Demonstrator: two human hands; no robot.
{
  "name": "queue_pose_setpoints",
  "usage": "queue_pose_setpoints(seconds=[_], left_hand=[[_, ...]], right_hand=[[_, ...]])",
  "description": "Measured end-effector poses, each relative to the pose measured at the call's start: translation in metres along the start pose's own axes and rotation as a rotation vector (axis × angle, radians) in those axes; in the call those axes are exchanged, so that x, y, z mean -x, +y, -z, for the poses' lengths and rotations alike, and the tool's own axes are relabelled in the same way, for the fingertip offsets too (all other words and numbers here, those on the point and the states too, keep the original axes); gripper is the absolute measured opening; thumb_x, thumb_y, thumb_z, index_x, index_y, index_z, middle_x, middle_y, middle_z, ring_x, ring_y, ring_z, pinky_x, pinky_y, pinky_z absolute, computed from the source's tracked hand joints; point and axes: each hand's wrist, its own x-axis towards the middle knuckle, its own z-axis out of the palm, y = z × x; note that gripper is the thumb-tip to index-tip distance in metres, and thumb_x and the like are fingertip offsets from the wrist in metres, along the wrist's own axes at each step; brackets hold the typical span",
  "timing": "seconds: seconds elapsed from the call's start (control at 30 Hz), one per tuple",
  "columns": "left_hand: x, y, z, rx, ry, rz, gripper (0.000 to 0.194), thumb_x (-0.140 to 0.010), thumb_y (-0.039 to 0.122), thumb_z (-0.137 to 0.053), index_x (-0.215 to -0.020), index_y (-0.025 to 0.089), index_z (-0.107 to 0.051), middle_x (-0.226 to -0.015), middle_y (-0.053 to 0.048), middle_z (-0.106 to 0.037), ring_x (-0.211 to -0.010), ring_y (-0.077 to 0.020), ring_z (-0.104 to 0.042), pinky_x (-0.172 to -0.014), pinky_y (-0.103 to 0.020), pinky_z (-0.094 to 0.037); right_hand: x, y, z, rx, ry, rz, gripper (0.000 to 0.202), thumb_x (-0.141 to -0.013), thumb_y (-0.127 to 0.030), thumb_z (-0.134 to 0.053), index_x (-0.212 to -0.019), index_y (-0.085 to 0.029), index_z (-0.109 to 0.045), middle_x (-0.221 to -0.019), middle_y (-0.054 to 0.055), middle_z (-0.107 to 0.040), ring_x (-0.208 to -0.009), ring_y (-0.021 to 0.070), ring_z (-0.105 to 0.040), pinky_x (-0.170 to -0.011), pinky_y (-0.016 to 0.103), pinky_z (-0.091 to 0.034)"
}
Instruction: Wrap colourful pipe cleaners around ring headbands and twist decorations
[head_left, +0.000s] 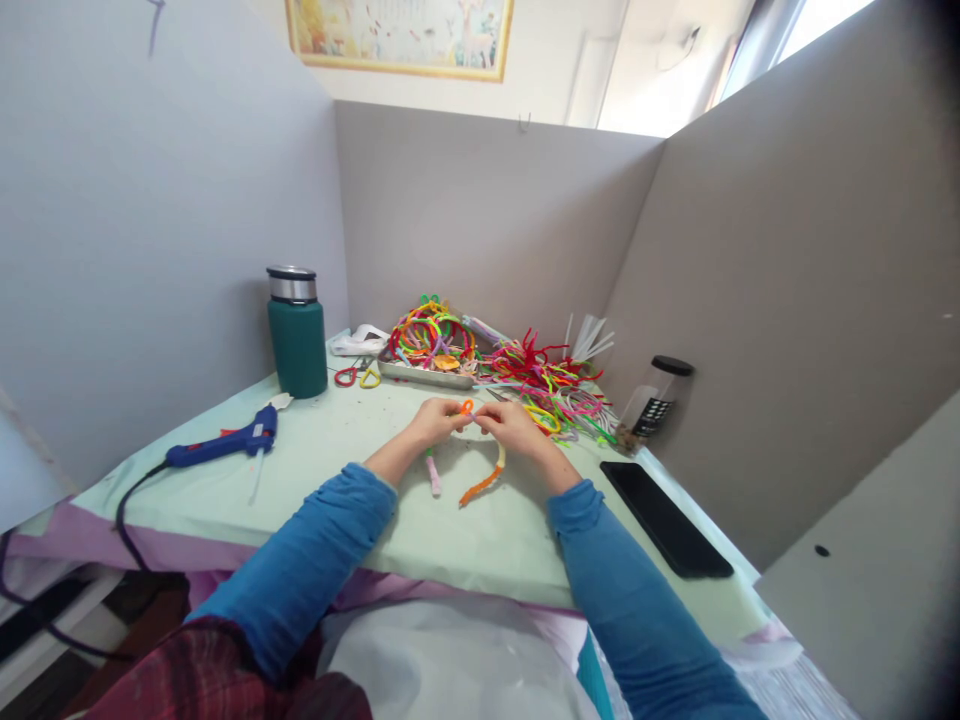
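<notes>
Near the middle of the table, my left hand [439, 420] and my right hand [510, 425] meet with fingertips pinched on a small pipe-cleaner piece. An orange loop [466, 407] of it shows above the fingertips, with a bit of purple between them. Below my left hand hangs a pink and green end [433, 475]. An orange and cream twisted end [484, 486] curves down below my right hand. How these ends join the loop is hidden by the fingers.
Behind the hands are a metal tray [427, 377] of coloured rings, scissors [368, 378] and a pipe-cleaner pile [544, 365]. At left stand a green bottle [298, 345] and a blue glue gun [225, 442]; at right, a black phone [664, 518] and a clear bottle [654, 405].
</notes>
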Motion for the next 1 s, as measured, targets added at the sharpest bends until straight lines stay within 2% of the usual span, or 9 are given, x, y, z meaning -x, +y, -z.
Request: queue_pose_setpoints(seconds=[0.13, 0.23, 0.43, 0.57, 0.67, 0.83, 0.93, 1.0], left_hand=[[-0.002, -0.001, 0.002, -0.036, 0.063, 0.026, 0.04, -0.071, 0.051, -0.059, -0.065, 0.012, -0.068, -0.057, 0.0, -0.059, -0.053, -0.0095, -0.044, -0.051, -0.021, -0.031], [-0.001, 0.0, 0.001, -0.019, 0.082, 0.063, 0.042, -0.07, 0.053, -0.06, -0.063, 0.013, -0.066, -0.053, 0.001, -0.056, -0.049, -0.008, -0.04, -0.047, -0.021, -0.028], [0.002, 0.002, -0.001, 0.115, -0.032, 0.104, 0.041, -0.067, 0.052, -0.065, -0.074, 0.012, -0.064, -0.059, 0.001, -0.059, -0.042, -0.0058, -0.036, -0.042, -0.021, -0.026], [-0.001, -0.003, 0.001, 0.057, -0.04, 0.142, 0.04, -0.068, 0.052, -0.063, -0.068, 0.012, -0.064, -0.055, 0.002, -0.055, -0.041, -0.0054, -0.033, -0.041, -0.021, -0.023], [-0.002, -0.005, 0.004, 0.027, 0.01, 0.131, 0.037, -0.069, 0.049, -0.062, -0.064, 0.013, -0.064, -0.05, 0.003, -0.05, -0.044, -0.0064, -0.035, -0.043, -0.021, -0.025], [-0.003, -0.004, 0.006, -0.01, 0.054, 0.114, 0.03, -0.07, 0.043, -0.061, -0.063, 0.014, -0.063, -0.05, 0.003, -0.05, -0.049, -0.0086, -0.04, -0.047, -0.021, -0.029], [-0.004, -0.008, 0.004, -0.015, 0.062, 0.104, 0.028, -0.071, 0.041, -0.06, -0.065, 0.014, -0.062, -0.05, 0.003, -0.049, -0.049, -0.0094, -0.041, -0.048, -0.021, -0.029], [-0.006, -0.01, 0.003, -0.008, 0.073, 0.103, 0.026, -0.071, 0.039, -0.058, -0.066, 0.014, -0.061, -0.051, 0.004, -0.047, -0.049, -0.0089, -0.039, -0.048, -0.021, -0.029]], right_hand=[[-0.001, 0.001, 0.001, -0.042, 0.035, 0.004, 0.024, -0.085, -0.031, -0.053, -0.089, -0.015, -0.07, -0.077, 0.002, -0.066, -0.067, 0.012, -0.053, -0.059, 0.023, -0.034], [-0.002, 0.004, 0.002, -0.019, 0.042, -0.004, 0.021, -0.084, -0.028, -0.054, -0.082, -0.015, -0.07, -0.071, 0.001, -0.064, -0.064, 0.012, -0.052, -0.058, 0.023, -0.033], [-0.001, 0.002, -0.003, 0.038, 0.046, 0.014, 0.018, -0.083, -0.024, -0.056, -0.081, -0.016, -0.072, -0.072, 0.002, -0.066, -0.065, 0.0123, -0.053, -0.06, 0.023, -0.034], [-0.001, 0.001, -0.002, 0.04, 0.034, 0.018, 0.02, -0.085, -0.025, -0.053, -0.085, -0.017, -0.071, -0.077, 0.002, -0.068, -0.069, 0.0126, -0.055, -0.062, 0.023, -0.036], [-0.002, 0.006, 0.006, 0.036, 0.047, -0.044, 0.022, -0.086, -0.027, -0.05, -0.089, -0.016, -0.07, -0.079, 0.003, -0.067, -0.069, 0.0128, -0.055, -0.06, 0.023, -0.036], [-0.001, 0.013, 0.019, 0.096, -0.002, -0.15, 0.024, -0.082, -0.029, -0.053, -0.072, -0.015, -0.069, -0.064, 0.002, -0.063, -0.057, 0.0116, -0.049, -0.053, 0.024, -0.031], [0.0, 0.011, 0.021, 0.046, -0.006, -0.204, 0.025, -0.081, -0.029, -0.053, -0.066, -0.015, -0.067, -0.058, 0.001, -0.06, -0.051, 0.0104, -0.047, -0.049, 0.024, -0.031], [0.002, 0.008, 0.021, -0.029, -0.057, -0.228, 0.026, -0.081, -0.029, -0.052, -0.064, -0.014, -0.065, -0.058, 0.002, -0.062, -0.048, 0.0099, -0.046, -0.047, 0.024, -0.032]])
